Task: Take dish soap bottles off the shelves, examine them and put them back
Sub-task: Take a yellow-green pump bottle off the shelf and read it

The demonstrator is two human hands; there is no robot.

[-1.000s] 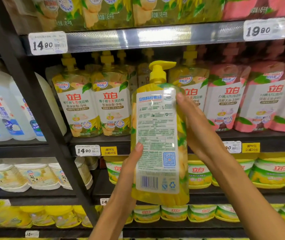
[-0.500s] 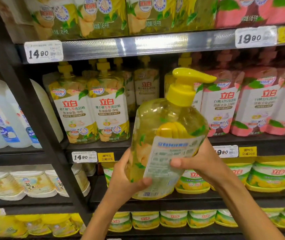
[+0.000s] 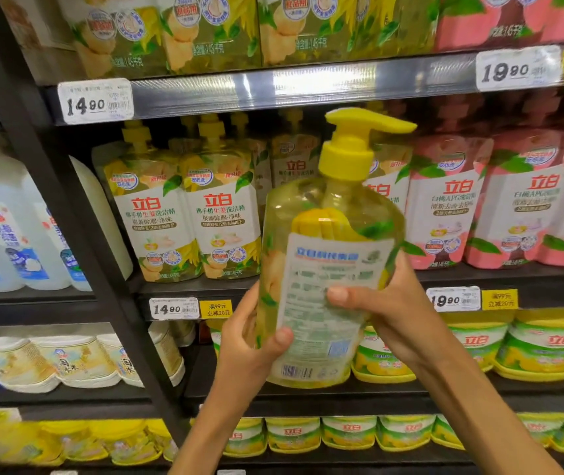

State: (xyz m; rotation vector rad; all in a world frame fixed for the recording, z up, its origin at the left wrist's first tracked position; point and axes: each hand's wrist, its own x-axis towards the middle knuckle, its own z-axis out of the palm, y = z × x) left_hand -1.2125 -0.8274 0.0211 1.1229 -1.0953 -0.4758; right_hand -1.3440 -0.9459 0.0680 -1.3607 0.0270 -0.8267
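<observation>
I hold a clear yellow dish soap bottle point(image 3: 321, 234) with a yellow pump top in front of the shelves, its back label and barcode facing me and its top tipped away and slightly right. My left hand point(image 3: 249, 341) grips its lower left side, thumb on the label near the bottom. My right hand point(image 3: 386, 310) grips the right side, thumb pressed across the label's middle. Behind it, yellow refill pouches point(image 3: 188, 217) and pink refill pouches point(image 3: 520, 207) stand on the middle shelf point(image 3: 513, 279).
A black upright post point(image 3: 78, 234) divides the shelving. White bottles point(image 3: 16, 228) stand left of it. Yellow and green tubs point(image 3: 544, 347) fill the lower shelves. Price tags point(image 3: 95, 101) line the shelf edges. More pouches sit on the top shelf.
The bottle went from upright to tipped with its pump away from me, and it dropped lower. My right hand moved from the bottle's upper side down to its middle.
</observation>
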